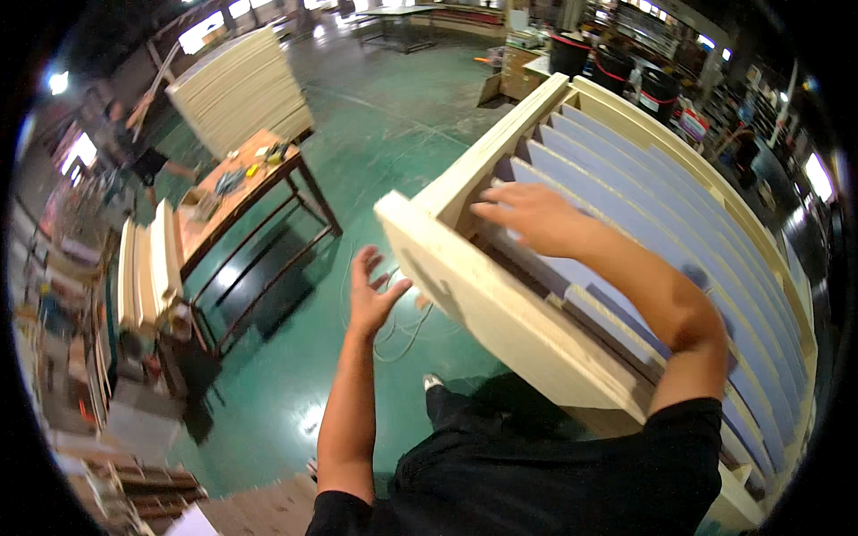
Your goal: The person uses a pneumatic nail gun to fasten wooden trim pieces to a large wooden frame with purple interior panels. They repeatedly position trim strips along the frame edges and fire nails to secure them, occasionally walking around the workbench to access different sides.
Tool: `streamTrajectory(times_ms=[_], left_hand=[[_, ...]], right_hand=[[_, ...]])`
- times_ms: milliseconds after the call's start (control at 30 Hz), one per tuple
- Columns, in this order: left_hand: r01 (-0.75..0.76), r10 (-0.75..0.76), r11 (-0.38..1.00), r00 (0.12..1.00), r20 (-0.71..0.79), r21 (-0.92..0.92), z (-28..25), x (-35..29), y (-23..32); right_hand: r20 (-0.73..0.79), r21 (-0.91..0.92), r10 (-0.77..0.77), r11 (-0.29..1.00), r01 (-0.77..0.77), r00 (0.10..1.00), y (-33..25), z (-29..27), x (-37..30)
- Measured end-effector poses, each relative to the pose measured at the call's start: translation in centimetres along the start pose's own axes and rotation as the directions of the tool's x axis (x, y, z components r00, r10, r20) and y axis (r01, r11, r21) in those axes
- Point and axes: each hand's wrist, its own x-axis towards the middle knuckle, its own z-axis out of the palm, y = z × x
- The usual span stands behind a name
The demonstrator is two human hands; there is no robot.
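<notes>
A large pale wooden frame stands at my right, with several blue-grey slats set in parallel rows inside it. Over the frame's near-left corner I hold my right hand, fingers stretched out and nothing in them. Whether its fingertips touch the wood I cannot tell. My left hand is raised just left of the frame's end board, empty, with fingers and thumb spread. A small gap separates it from the board.
Left stands a workbench with tools on top and long boards at its near end. Behind it rises a tall stack of panels, a person beside it. A cable loops across the green floor. Dark buckets stand beyond the frame.
</notes>
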Motion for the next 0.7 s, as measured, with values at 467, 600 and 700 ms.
streamTrajectory(times_ms=[467, 600, 700], left_hand=[[-0.245, 0.245, 0.967, 0.839, 0.485, -0.065, -2.1, 15.6, -5.6], [-0.283, 0.282, 0.954, 0.733, 0.619, -0.101, -3.7, 17.7, -5.6], [-0.281, 0.345, 0.934, 0.563, 0.751, -0.218, -5.1, 20.0, -6.6]], right_hand=[[0.344, 0.180, -0.172, 0.977, 0.115, 0.923, 5.5, 8.5, 20.0], [0.459, 0.148, -0.096, 0.988, 0.030, 0.883, 5.2, 8.1, 22.4], [0.443, 0.004, 0.040, 0.999, -0.046, 0.896, 3.7, 6.9, 22.8]])
